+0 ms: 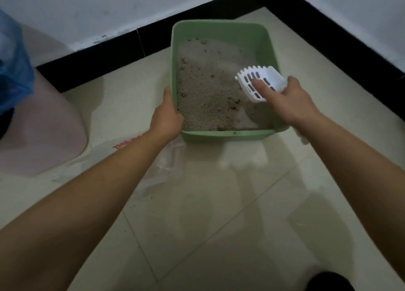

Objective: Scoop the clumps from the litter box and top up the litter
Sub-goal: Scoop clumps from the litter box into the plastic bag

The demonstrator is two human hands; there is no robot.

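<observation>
A green litter box (221, 28) stands on the tiled floor in the corner of the room. Grey-brown litter (203, 93) covers most of its bottom, with a few darker clumps (233, 106) near the front and bare patches at the back and front right. My left hand (167, 117) grips the box's left rim near the front corner. My right hand (287, 102) holds a white slotted scoop (254, 80) above the right side of the litter, thumb pressed on the scoop's face. The scoop looks empty.
A pink bin (43, 124) lined with a blue plastic bag (13, 67) stands at the left. A clear plastic bag with red print (162, 159) lies on the floor under my left forearm. Black skirting (109, 47) and white walls close off the corner behind the box.
</observation>
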